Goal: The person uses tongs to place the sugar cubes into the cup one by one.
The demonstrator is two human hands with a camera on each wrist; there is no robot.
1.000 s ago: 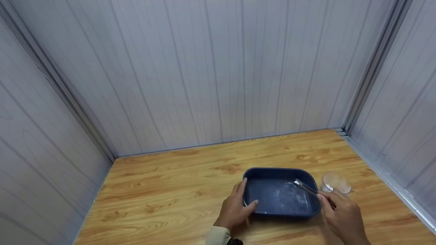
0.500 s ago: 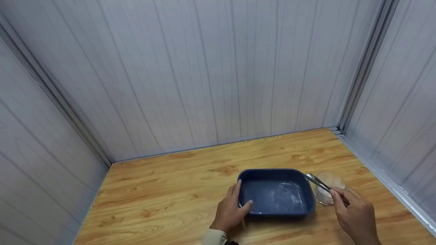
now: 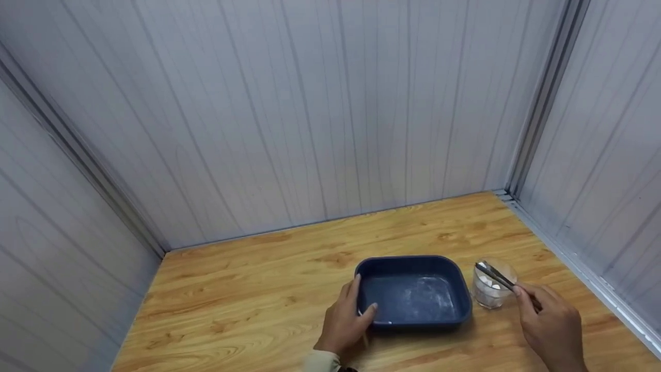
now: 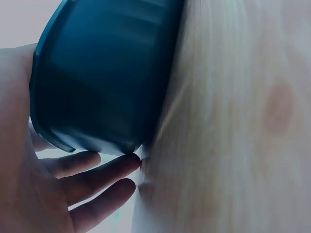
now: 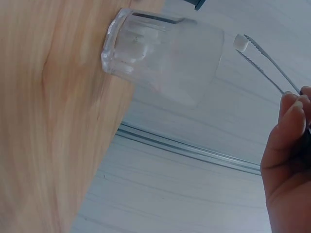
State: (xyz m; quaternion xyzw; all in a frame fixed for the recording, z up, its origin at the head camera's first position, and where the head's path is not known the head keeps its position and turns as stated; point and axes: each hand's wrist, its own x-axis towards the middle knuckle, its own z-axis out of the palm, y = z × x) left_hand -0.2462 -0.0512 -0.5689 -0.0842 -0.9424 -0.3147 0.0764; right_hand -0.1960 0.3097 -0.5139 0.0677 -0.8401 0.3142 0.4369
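Observation:
My left hand (image 3: 343, 321) grips the left end of a dark blue rectangular dish (image 3: 413, 325), its thumb over the front rim and its fingers along the outer side. Pale smears mark the dish's floor. In my right hand (image 3: 553, 320) I pinch metal tweezers (image 3: 500, 277) with serrated tips. The right wrist view shows a small white cube (image 5: 240, 42) between those tips, just beyond the mouth of a clear glass (image 5: 165, 58). From the head view, the tips overlap the glass's opening, and several white pieces (image 3: 486, 280) lie inside it.
The dish and glass stand side by side on a wood-grain table (image 3: 248, 299). Pale panel walls (image 3: 310, 113) rise behind and on both sides. A metal corner strip (image 3: 542, 103) runs down to the table's back right.
My right hand has carried the tweezers and white cube rightward, from over the dish to over the glass. The left hand keeps its hold on the dish. The head view has shifted slightly.

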